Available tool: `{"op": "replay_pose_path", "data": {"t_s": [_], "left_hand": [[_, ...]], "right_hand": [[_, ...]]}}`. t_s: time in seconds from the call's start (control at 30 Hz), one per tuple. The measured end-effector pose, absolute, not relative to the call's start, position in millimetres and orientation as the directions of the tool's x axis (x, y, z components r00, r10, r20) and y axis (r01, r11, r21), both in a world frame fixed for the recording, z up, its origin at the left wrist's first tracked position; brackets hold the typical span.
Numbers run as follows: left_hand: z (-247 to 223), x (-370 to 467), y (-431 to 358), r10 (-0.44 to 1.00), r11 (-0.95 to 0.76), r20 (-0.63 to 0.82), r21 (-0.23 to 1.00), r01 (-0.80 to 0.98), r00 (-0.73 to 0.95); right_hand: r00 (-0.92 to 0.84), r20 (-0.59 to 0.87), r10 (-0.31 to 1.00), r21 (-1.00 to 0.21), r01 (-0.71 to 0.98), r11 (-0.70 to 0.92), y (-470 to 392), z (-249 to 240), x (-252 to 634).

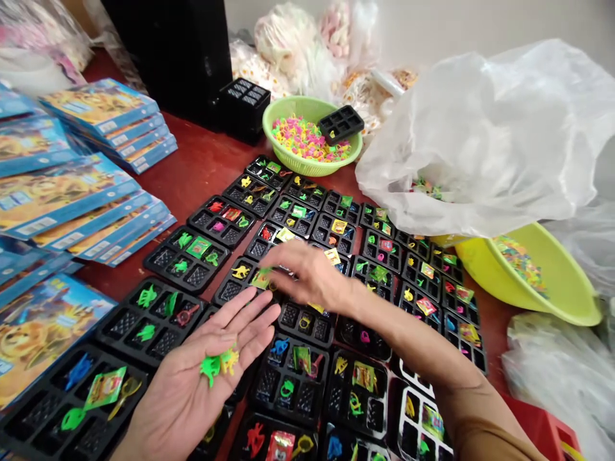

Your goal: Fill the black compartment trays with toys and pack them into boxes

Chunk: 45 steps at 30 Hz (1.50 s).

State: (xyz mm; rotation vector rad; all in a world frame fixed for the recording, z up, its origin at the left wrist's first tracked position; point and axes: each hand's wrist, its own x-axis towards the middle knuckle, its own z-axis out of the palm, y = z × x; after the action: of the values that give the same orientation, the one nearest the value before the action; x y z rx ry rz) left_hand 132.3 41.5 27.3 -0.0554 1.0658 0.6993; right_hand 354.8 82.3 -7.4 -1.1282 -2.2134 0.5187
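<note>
My left hand (192, 378) lies palm up at the lower middle, its fingers stretched out. On its palm rest small plastic toys, a green one (210, 369) and a yellow one (229, 361). Above the black trays, beyond the left fingertips, is my right hand (312, 272), bent at the wrist with its fingers blurred by motion; whether it holds anything cannot be made out. Rows of black compartment trays (180, 269) hold small coloured toys and shiny packets, such as a green packet (104, 388) in the near left tray.
Blue boxes (72, 192) are stacked at the left. A green basket (307, 165) of small rings, with a black tray (341, 123) on it, stands at the back. To the right are a plastic bag (461, 141), a yellow-green basin (567, 288) and a red container (533, 426).
</note>
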Motion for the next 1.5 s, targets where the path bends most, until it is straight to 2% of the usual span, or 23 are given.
{"op": "replay_pose_path", "data": {"t_s": [0.1, 0.17, 0.23, 0.3, 0.4, 0.47, 0.5, 0.57, 0.63, 0.67, 0.73, 0.83, 0.93, 1.03, 1.13, 1.23, 1.33, 1.4, 1.5], "left_hand": [[36, 138, 47, 0.434, 0.806, -0.876, 0.273, -0.525, 0.211], [37, 139, 49, 0.387, 0.816, -0.908, 0.255, -0.518, 0.162], [34, 140, 49, 0.377, 0.808, -0.916, 0.251, -0.532, 0.14], [30, 141, 49, 0.404, 0.783, -0.902, 0.254, -0.567, 0.154], [26, 142, 47, 0.466, 0.752, -0.848, 0.229, -0.618, 0.253], [23, 141, 45, 0.502, 0.745, -0.794, 0.195, -0.638, 0.343], [21, 140, 44, 0.513, 0.745, -0.769, 0.18, -0.642, 0.38], [18, 139, 42, 0.528, 0.748, -0.731, 0.16, -0.644, 0.432], [16, 138, 39, 0.549, 0.736, -0.701, 0.147, -0.661, 0.455], [16, 139, 38, 0.56, 0.726, -0.687, 0.138, -0.673, 0.463], [18, 141, 35, 0.57, 0.714, -0.669, 0.115, -0.691, 0.477], [20, 143, 28, 0.554, 0.742, -0.657, 0.113, -0.66, 0.511], [16, 143, 17, 0.558, 0.784, -0.608, 0.164, -0.598, 0.565], [8, 143, 4, 0.555, 0.816, -0.555, 0.217, -0.536, 0.62], [5, 145, -5, 0.546, 0.833, -0.54, 0.264, -0.487, 0.641], [9, 149, -6, 0.518, 0.854, -0.554, 0.296, -0.428, 0.652], [17, 153, -3, 0.494, 0.866, -0.633, 0.299, -0.4, 0.596], [21, 155, -1, 0.487, 0.864, -0.698, 0.295, -0.408, 0.525], [25, 156, 3, 0.477, 0.854, -0.76, 0.282, -0.438, 0.442]], "right_hand": [[-0.018, 0.309, 0.951, -0.505, 0.844, 0.179, 121, -20, 414], [0.243, 0.267, 0.933, -0.415, 0.902, -0.116, 146, -27, 451], [0.393, 0.231, 0.89, -0.327, 0.893, -0.31, 166, -31, 477], [0.437, 0.195, 0.878, -0.287, 0.881, -0.375, 177, -31, 490], [0.411, 0.171, 0.896, -0.314, 0.884, -0.346, 173, -29, 484], [0.317, 0.191, 0.929, -0.369, 0.9, -0.231, 155, -27, 463], [0.219, 0.213, 0.952, -0.413, 0.903, -0.116, 141, -25, 448], [-0.101, 0.233, 0.967, -0.534, 0.818, 0.214, 107, -18, 413], [-0.405, 0.262, 0.876, -0.6, 0.643, 0.477, 70, -8, 373], [-0.522, 0.274, 0.808, -0.6, 0.563, 0.568, 53, -4, 355], [-0.592, 0.284, 0.754, -0.546, 0.547, 0.635, 27, 0, 326], [-0.595, 0.24, 0.767, -0.49, 0.608, 0.625, 13, 1, 310], [-0.601, 0.152, 0.784, -0.589, 0.582, 0.561, 11, 6, 320], [-0.581, 0.127, 0.804, -0.698, 0.523, 0.488, 8, 15, 333], [-0.598, 0.119, 0.793, -0.717, 0.501, 0.486, -1, 21, 338], [-0.58, 0.15, 0.801, -0.664, 0.541, 0.516, -8, 22, 341], [-0.465, 0.232, 0.854, -0.555, 0.658, 0.509, 4, 16, 358], [-0.303, 0.272, 0.913, -0.458, 0.794, 0.4, 27, 7, 380], [0.013, 0.245, 0.969, -0.325, 0.943, 0.07, 75, -13, 420]]}}
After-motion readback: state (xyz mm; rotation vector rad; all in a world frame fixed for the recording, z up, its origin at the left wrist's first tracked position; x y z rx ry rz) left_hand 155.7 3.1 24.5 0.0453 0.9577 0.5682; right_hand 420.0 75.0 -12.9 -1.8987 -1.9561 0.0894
